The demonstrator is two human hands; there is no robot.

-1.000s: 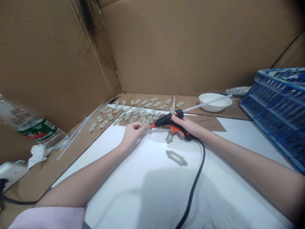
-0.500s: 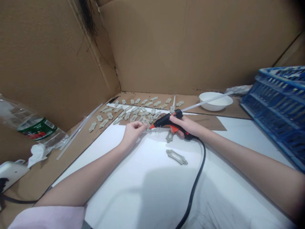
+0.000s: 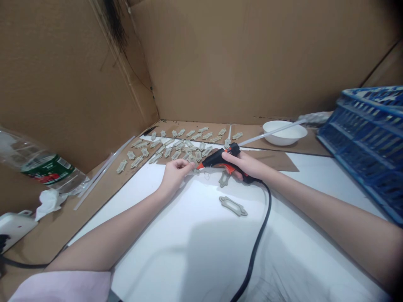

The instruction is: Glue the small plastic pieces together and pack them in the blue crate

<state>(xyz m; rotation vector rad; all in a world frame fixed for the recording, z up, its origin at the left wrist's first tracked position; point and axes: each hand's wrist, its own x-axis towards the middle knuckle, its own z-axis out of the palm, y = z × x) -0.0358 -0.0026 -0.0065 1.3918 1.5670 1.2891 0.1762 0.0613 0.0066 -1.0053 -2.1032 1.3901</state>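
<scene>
My right hand (image 3: 236,162) is wrapped round a black and orange hot glue gun (image 3: 217,158), with a clear glue stick (image 3: 264,135) sticking out of its back. The gun's orange nozzle points left, close to the fingertips of my left hand (image 3: 176,173). Those fingers are pinched on a small grey frame piece (image 3: 195,170), mostly hidden by the fingers. Thin strands of glue hang below the nozzle. One grey frame piece (image 3: 224,179) lies under my right hand, and another (image 3: 233,206) lies nearer on the white board (image 3: 157,235).
Several similar grey pieces lie at the back on cardboard (image 3: 245,131). A white bowl (image 3: 285,136) and a blue plastic crate (image 3: 362,142) stand right. A bottle (image 3: 53,172), glue sticks (image 3: 100,178), tissue (image 3: 50,203) and a white power strip (image 3: 17,228) lie left. The gun's black cord (image 3: 260,239) runs forward.
Hardly anything differs. The glue gun and my right hand have shifted very slightly left; my left hand stays in its pinch near the nozzle.
</scene>
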